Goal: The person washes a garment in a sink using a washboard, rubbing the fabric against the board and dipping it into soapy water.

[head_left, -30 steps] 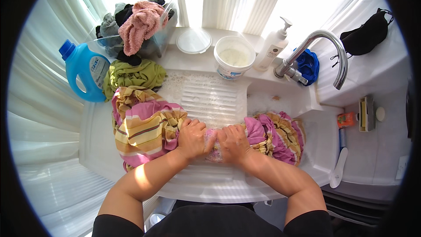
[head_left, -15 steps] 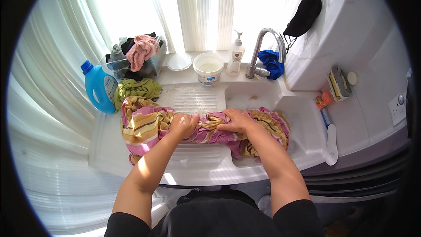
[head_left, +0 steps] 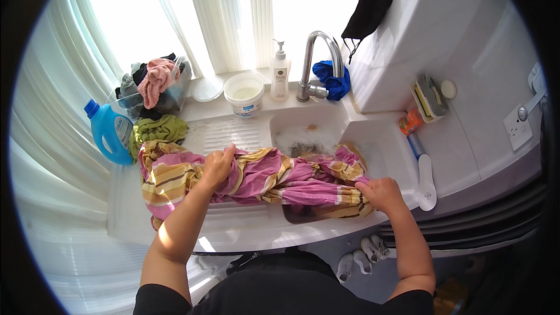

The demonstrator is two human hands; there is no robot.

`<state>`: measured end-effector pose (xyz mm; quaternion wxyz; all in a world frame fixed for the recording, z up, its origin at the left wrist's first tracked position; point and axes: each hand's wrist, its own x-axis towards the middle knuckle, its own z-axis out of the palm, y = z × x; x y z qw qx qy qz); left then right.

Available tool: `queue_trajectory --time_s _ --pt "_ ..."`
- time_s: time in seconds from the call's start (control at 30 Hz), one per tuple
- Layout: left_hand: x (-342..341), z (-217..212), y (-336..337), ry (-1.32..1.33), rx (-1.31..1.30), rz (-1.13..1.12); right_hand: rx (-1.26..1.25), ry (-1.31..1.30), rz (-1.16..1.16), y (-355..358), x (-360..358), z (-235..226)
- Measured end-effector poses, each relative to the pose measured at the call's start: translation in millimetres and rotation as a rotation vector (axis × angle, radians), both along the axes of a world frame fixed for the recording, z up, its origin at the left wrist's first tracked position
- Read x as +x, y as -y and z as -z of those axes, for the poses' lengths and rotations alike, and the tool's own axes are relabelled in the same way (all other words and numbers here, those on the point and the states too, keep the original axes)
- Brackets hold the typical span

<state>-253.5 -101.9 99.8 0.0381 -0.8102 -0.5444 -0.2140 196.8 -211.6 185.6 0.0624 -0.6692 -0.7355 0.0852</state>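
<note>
A long pink and yellow striped cloth (head_left: 262, 175), bunched and wet-looking, lies across the white laundry sink (head_left: 146, 216), over its ribbed washboard (head_left: 233, 134) and basin. My left hand (head_left: 218, 166) is closed on the cloth's middle-left part. At the right end, by the basin's near edge, my right hand (head_left: 382, 194) grips the cloth and holds it stretched sideways. Past the cloth, cloudy, sudsy water (head_left: 306, 140) shows in the basin. A lime-green cloth (head_left: 160, 129) rests beside the striped cloth's far left end.
Along the back ledge stand a blue detergent jug (head_left: 111, 134), a clear bin of clothes (head_left: 175, 96), a round lid (head_left: 207, 88), a white tub (head_left: 244, 94), a pump bottle (head_left: 280, 76) and a chrome faucet (head_left: 308, 70). A white-handled brush (head_left: 426, 184) lies at the right rim.
My right hand has moved right and nearer, to the cloth's end, drawing the cloth out flatter. More of the basin water shows. My left hand still grips the cloth. The view has shifted right.
</note>
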Motion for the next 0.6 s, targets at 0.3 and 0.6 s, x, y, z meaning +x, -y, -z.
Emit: queue_trajectory --time_s 0.3,0.6 --pt "47.4 -64.3 38.7 0.379 -0.083 0.022 0.115 -0.401 -0.191 -77.8 -104.7 57.7" --pt "-10.1 -46.5 68.6 0.015 -0.369 0.05 -0.4 -0.495 -0.196 -103.9 -129.6 87.9"
